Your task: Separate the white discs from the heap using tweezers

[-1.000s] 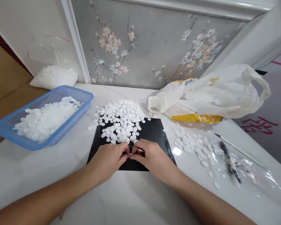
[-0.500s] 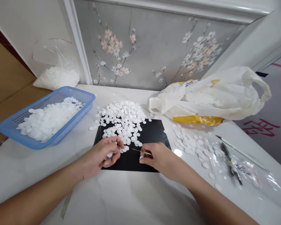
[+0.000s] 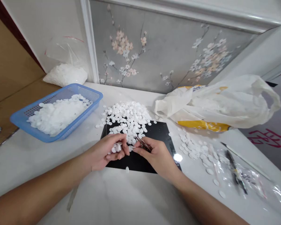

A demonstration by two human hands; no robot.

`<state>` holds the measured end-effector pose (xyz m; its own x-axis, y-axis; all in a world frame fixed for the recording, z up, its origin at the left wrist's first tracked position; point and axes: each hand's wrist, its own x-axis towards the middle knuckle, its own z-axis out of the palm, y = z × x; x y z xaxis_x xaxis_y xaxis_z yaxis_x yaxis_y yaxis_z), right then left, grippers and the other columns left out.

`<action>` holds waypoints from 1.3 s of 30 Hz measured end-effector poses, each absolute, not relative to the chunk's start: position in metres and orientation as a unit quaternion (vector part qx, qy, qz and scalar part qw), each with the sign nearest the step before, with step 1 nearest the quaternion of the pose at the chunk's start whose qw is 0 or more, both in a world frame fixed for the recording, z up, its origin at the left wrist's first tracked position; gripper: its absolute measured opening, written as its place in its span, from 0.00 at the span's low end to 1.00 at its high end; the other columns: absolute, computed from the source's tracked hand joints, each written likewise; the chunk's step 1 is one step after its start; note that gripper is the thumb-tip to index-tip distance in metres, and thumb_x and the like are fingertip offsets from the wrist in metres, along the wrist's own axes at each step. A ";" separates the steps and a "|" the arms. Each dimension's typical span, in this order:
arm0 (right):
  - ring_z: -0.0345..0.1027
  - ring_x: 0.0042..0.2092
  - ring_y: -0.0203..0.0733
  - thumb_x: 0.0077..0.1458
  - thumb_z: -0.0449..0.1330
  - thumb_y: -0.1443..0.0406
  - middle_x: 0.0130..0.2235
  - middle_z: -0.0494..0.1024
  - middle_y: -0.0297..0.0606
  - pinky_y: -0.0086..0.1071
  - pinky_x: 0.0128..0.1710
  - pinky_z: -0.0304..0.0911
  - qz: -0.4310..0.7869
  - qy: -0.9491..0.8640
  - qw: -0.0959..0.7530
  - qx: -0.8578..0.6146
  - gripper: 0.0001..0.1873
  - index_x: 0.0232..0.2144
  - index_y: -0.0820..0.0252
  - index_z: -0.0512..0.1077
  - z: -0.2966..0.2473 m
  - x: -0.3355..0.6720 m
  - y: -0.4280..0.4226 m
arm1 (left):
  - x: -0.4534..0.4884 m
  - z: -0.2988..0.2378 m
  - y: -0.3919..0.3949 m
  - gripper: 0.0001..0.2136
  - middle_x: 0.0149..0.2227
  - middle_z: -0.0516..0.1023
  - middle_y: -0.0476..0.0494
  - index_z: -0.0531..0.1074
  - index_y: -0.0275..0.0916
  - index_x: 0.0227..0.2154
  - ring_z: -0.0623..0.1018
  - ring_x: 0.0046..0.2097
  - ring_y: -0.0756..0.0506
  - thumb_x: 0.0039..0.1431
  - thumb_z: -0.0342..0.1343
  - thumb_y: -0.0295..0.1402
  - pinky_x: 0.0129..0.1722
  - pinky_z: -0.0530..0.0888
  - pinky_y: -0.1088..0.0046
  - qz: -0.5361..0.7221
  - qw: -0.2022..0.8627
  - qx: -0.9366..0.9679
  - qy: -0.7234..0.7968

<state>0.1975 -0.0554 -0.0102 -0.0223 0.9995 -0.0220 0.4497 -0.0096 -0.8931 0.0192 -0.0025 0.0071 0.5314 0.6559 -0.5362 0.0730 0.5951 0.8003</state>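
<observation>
Small white round discs [image 3: 128,114] lie heaped on a black board [image 3: 145,162] and spill past its back edge. My left hand [image 3: 107,151] is curled, palm partly up, around several white discs [image 3: 116,147]. Close beside it, my right hand [image 3: 155,153] grips what looks like metal tweezers [image 3: 144,144], their tips pointing toward the heap. Near the right thumb is a pale disc edge; I cannot tell whether it is held. One single disc [image 3: 127,169] shows at the board's front edge.
A blue basket [image 3: 78,118] full of white discs stands at left, with a clear bag of white pieces [image 3: 65,75] behind. At right are a white plastic bag [image 3: 208,106], scattered discs [image 3: 194,147], a black pen-like tool [image 3: 235,172] and a white stick [image 3: 245,161].
The view has shifted slightly. My hands have come closer together, and the discs in my left palm show more. A single disc now appears at the board's front edge.
</observation>
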 end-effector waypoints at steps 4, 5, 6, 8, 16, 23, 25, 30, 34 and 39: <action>0.58 0.25 0.34 0.50 0.61 0.63 0.25 0.71 0.31 0.28 0.24 0.55 0.340 -0.629 0.357 -0.601 0.06 0.24 0.58 0.70 -0.017 0.197 -0.054 | 0.016 0.005 -0.003 0.15 0.20 0.66 0.52 0.67 0.37 0.24 0.61 0.21 0.54 0.59 0.48 0.42 0.20 0.56 0.79 0.185 0.642 0.603 0.435; 0.57 0.25 0.34 0.50 0.61 0.64 0.25 0.71 0.31 0.28 0.24 0.54 0.320 -0.636 0.357 -0.604 0.06 0.23 0.58 0.69 -0.019 0.198 -0.053 | 0.016 0.005 -0.005 0.15 0.20 0.66 0.53 0.69 0.37 0.25 0.62 0.22 0.53 0.60 0.48 0.42 0.21 0.57 0.78 0.168 0.591 0.669 0.419; 0.57 0.24 0.34 0.50 0.60 0.64 0.25 0.70 0.31 0.28 0.24 0.54 0.302 -0.641 0.360 -0.607 0.07 0.23 0.58 0.68 -0.021 0.199 -0.052 | 0.017 0.004 -0.009 0.14 0.20 0.66 0.53 0.71 0.38 0.25 0.63 0.22 0.53 0.60 0.48 0.41 0.23 0.57 0.78 0.145 0.538 0.729 0.398; 0.57 0.24 0.34 0.51 0.59 0.64 0.24 0.68 0.31 0.28 0.23 0.54 0.282 -0.640 0.374 -0.609 0.06 0.24 0.58 0.67 -0.024 0.201 -0.051 | 0.021 0.004 -0.019 0.13 0.22 0.70 0.52 0.74 0.41 0.29 0.66 0.23 0.51 0.61 0.49 0.41 0.24 0.58 0.76 0.100 0.445 0.817 0.353; 0.54 0.23 0.33 0.51 0.58 0.64 0.21 0.61 0.27 0.27 0.23 0.52 0.277 -0.621 0.439 -0.587 0.05 0.26 0.58 0.66 -0.031 0.200 -0.042 | 0.034 -0.010 -0.070 0.17 0.23 0.75 0.46 0.69 0.52 0.51 0.68 0.24 0.45 0.60 0.51 0.31 0.22 0.53 0.69 0.011 0.227 0.974 0.013; 0.52 0.23 0.32 0.51 0.58 0.63 0.21 0.60 0.26 0.27 0.24 0.51 0.250 -0.633 0.455 -0.574 0.05 0.26 0.57 0.66 -0.031 0.206 -0.041 | 0.040 0.008 -0.051 0.17 0.34 0.78 0.45 0.74 0.46 0.46 0.74 0.34 0.46 0.56 0.48 0.26 0.33 0.66 0.74 -0.038 0.480 0.872 0.092; 0.53 0.23 0.32 0.51 0.57 0.63 0.22 0.61 0.26 0.28 0.25 0.51 0.240 -0.636 0.459 -0.572 0.05 0.27 0.57 0.65 -0.031 0.207 -0.041 | 0.037 0.029 -0.048 0.15 0.30 0.77 0.46 0.75 0.44 0.43 0.72 0.32 0.47 0.59 0.46 0.28 0.32 0.65 0.75 -0.073 0.508 0.851 0.116; 0.53 0.24 0.33 0.51 0.57 0.64 0.22 0.62 0.27 0.28 0.26 0.51 0.234 -0.634 0.477 -0.562 0.05 0.26 0.57 0.64 -0.028 0.207 -0.045 | 0.004 0.071 -0.086 0.13 0.27 0.78 0.48 0.76 0.45 0.33 0.72 0.25 0.49 0.63 0.45 0.33 0.25 0.61 0.76 -0.186 0.536 0.810 0.147; 0.51 0.22 0.33 0.51 0.56 0.63 0.19 0.57 0.25 0.28 0.25 0.51 0.237 -0.630 0.490 -0.554 0.06 0.25 0.56 0.63 -0.027 0.206 -0.047 | -0.025 0.050 -0.133 0.07 0.16 0.72 0.51 0.74 0.44 0.20 0.66 0.18 0.49 0.49 0.57 0.27 0.19 0.53 0.75 -0.169 0.526 0.808 0.208; 0.52 0.23 0.33 0.51 0.57 0.63 0.20 0.59 0.26 0.28 0.26 0.51 0.241 -0.614 0.507 -0.555 0.06 0.25 0.56 0.63 -0.029 0.209 -0.049 | -0.031 -0.008 -0.156 0.06 0.13 0.69 0.54 0.72 0.42 0.15 0.65 0.16 0.50 0.38 0.60 0.24 0.16 0.54 0.77 -0.048 0.538 0.748 0.386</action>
<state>0.2086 -0.0492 -0.0287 0.1300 0.9258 0.3550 0.4366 0.2681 -0.8588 -0.0312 -0.1562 -0.0084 0.6977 0.5262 -0.4861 0.6287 -0.1244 0.7677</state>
